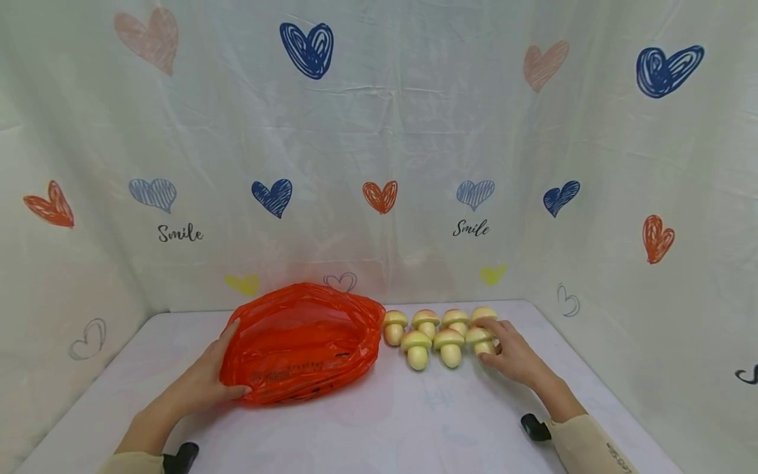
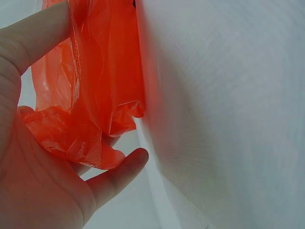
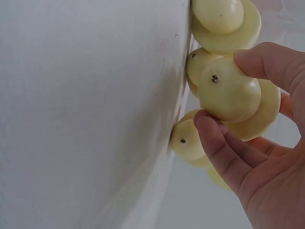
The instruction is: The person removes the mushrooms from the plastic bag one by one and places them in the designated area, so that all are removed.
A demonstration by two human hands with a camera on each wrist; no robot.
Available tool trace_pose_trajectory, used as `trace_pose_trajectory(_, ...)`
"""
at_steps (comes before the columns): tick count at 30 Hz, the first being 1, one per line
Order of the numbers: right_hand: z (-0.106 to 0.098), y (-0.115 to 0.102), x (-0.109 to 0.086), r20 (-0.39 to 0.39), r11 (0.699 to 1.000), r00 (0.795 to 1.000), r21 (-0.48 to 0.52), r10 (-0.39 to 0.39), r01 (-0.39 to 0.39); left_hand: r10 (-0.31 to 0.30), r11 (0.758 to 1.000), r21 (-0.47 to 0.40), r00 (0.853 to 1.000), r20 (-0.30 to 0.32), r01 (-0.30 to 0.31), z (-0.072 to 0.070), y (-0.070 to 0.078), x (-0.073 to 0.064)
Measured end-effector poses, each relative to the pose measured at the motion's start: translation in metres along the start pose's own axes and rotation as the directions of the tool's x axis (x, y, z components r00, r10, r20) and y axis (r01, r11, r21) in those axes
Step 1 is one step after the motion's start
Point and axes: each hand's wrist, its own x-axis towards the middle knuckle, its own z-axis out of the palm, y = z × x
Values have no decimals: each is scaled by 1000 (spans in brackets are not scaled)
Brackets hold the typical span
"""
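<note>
A red plastic bag lies with its wide mouth towards me, left of the middle of the table. My left hand holds its left side, thumb low and fingers higher up; in the left wrist view the film of the bag runs between thumb and fingers. To the right of the bag stand several pale yellow-green toy mushrooms in two rows, some with reddish cap tops. My right hand pinches the front-row mushroom at the right end, by its stem. Whether it is off the table I cannot tell.
The white table ends at a pale curtain printed with hearts and "Smile", which hangs behind and along both sides. A black strap piece sits at the right wrist, another at the left.
</note>
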Motion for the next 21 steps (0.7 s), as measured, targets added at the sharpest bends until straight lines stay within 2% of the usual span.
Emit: trace_pose_trajectory(21, 0, 2, -1, 37, 1000, 999, -18, 9, -9, -12, 1000, 5, 1000, 1, 12, -1, 0, 0)
